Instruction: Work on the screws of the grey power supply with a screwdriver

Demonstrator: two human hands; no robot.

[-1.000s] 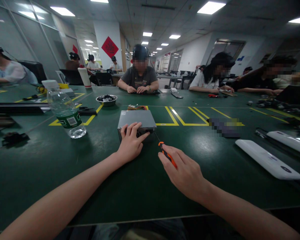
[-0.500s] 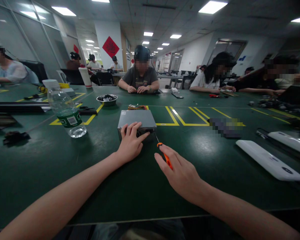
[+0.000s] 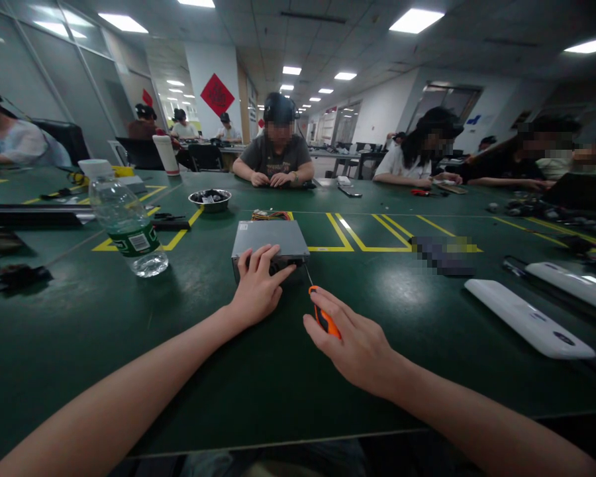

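Note:
A flat grey metal box [image 3: 271, 237] with coloured wires at its far end lies on the green table [image 3: 228, 371] in front of me. My left hand [image 3: 258, 286] rests on its near edge, fingers spread over the top. My right hand [image 3: 355, 344] grips an orange-handled screwdriver [image 3: 322, 317]. Its thin shaft points up-left, and the tip sits at the box's near right corner.
A plastic water bottle [image 3: 124, 222] stands to the left of the box. A metal bowl [image 3: 210, 199] sits behind it. White elongated covers [image 3: 526, 319] lie at the right. Several people sit across and along the table. Yellow tape lines mark the surface.
My right hand has slid left and a little forward, bringing the screwdriver tip up to the box's near right corner. My left hand has stayed on the box.

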